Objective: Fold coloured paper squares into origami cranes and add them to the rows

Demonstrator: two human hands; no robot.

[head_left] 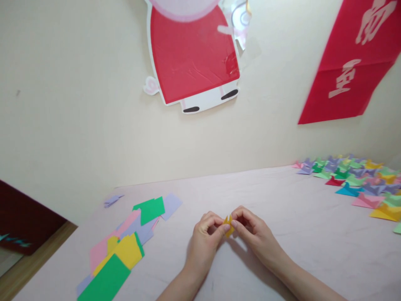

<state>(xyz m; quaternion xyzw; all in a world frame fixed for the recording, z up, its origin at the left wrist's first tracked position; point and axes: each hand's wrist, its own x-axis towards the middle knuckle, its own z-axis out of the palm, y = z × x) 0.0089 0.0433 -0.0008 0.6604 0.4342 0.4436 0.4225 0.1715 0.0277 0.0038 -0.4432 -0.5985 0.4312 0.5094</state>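
Note:
A small folded piece of yellow paper (229, 231) is pinched between both hands above the pale cloth-like surface (200, 188). Two pointed tips of it stick up between the fingers. My left hand (206, 236) grips its left side with thumb and forefinger, fingers curled. On the right side, my right hand (253, 228) pinches it the same way, thumb toward me. The fingers cover much of the paper, so its full shape is hidden.
Loose coloured paper sheets (105, 278) lie overlapping at the left, with a small folded purple paper (113, 200) behind them. Rows of folded paper figures (349, 190) stand at the right. A wall (78, 104) with a red-bodied cartoon cutout (194, 54) and red banner (347, 67) rises behind.

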